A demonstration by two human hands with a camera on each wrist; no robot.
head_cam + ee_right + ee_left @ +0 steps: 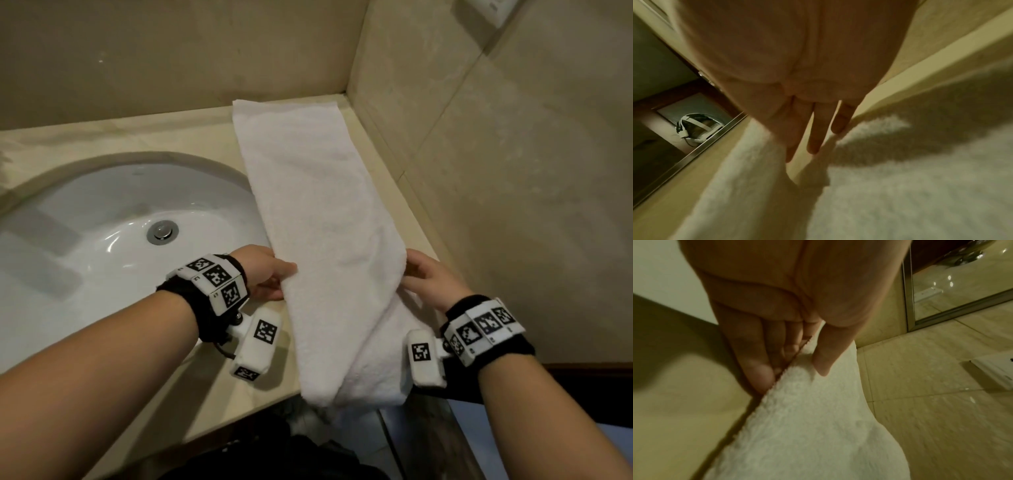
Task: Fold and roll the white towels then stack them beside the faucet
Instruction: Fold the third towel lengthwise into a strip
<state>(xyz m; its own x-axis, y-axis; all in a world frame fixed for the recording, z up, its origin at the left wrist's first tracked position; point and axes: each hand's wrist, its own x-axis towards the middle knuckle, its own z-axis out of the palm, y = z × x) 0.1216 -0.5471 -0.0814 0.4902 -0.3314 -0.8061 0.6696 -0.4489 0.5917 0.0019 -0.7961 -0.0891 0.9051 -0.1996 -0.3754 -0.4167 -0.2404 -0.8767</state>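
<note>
Tabletop [171, 137] carries the towel [318, 212], laid as a long strip from upper centre to the lower edge of the head view, its near end overhanging. Sink [102, 212] sits at left, touching the strip's edge. Faucet not visible in the head view. Step in hand, by judgement: lengthwise folding. Left hand [265, 274] pinches the left edge, thumb over fingers. Right hand [428, 279] rests on the right fold, fingers extended. Next move calls for squaring the edges, then rolling; the wall at right limits room.

Beige stone counter [120, 137]; white towel [308, 192] lying lengthwise, beside sink [85, 205]
</note>
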